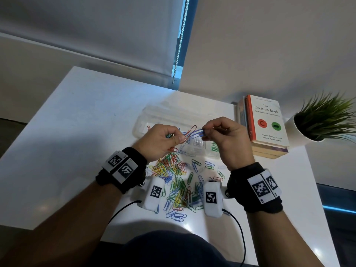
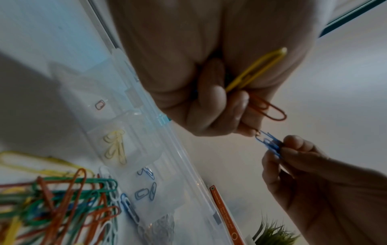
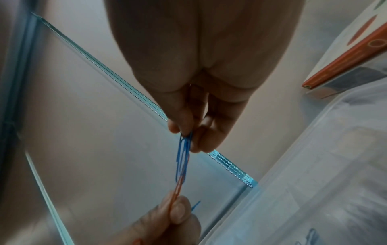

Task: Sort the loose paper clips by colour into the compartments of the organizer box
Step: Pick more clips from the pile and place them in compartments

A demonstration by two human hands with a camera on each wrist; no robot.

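The left hand (image 1: 157, 139) pinches red and yellow wire clips, the right hand (image 1: 226, 136) pinches interlinked blue wire clips (image 1: 197, 132) above the clear plastic organizer box (image 1: 142, 120), which holds few sorted clips, while the big mixed pile (image 1: 179, 182) remains.

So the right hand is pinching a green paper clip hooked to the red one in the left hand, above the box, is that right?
Not quite: the clip pinched by the right hand is blue, not green. The blue paper clip shows plainly in the right wrist view, hooked to the red paper clip that the left hand holds, above the organizer box.
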